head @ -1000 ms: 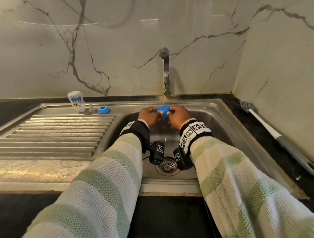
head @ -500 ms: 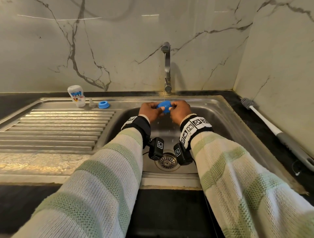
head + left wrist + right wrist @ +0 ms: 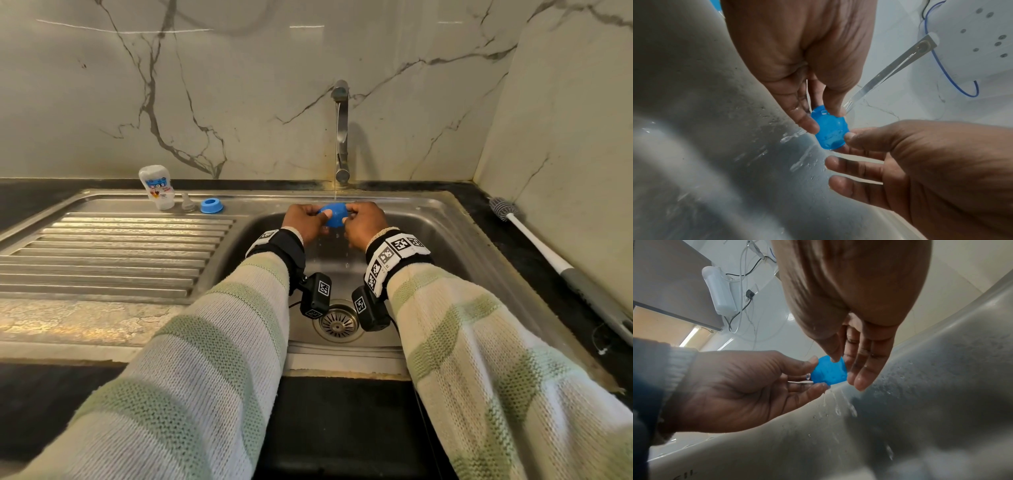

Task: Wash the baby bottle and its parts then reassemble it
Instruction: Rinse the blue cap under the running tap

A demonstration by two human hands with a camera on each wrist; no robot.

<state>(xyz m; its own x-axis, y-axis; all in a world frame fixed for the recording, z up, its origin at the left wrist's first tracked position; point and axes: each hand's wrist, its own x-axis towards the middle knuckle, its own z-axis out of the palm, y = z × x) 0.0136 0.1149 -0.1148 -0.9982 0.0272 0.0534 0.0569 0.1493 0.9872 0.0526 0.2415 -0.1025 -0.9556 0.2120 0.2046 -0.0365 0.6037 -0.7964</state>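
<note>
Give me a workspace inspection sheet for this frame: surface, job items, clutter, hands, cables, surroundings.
Surface: steel sink with ribbed drainboard, set in a dark counter; drain strainer uncovered.
Job's things: blue cap held under a thin stream from the tap; bottle body upside down, clear nipple and blue ring on the drainboard's back edge.
Clutter: bottle brush lying on the counter at right.
Hands: left hand and right hand both pinch the cap, wet.
Cables: thin lead at the left wrist camera; wall wiring visible in the wrist views.
Surroundings: marble-look wall panels behind and at right.
</note>
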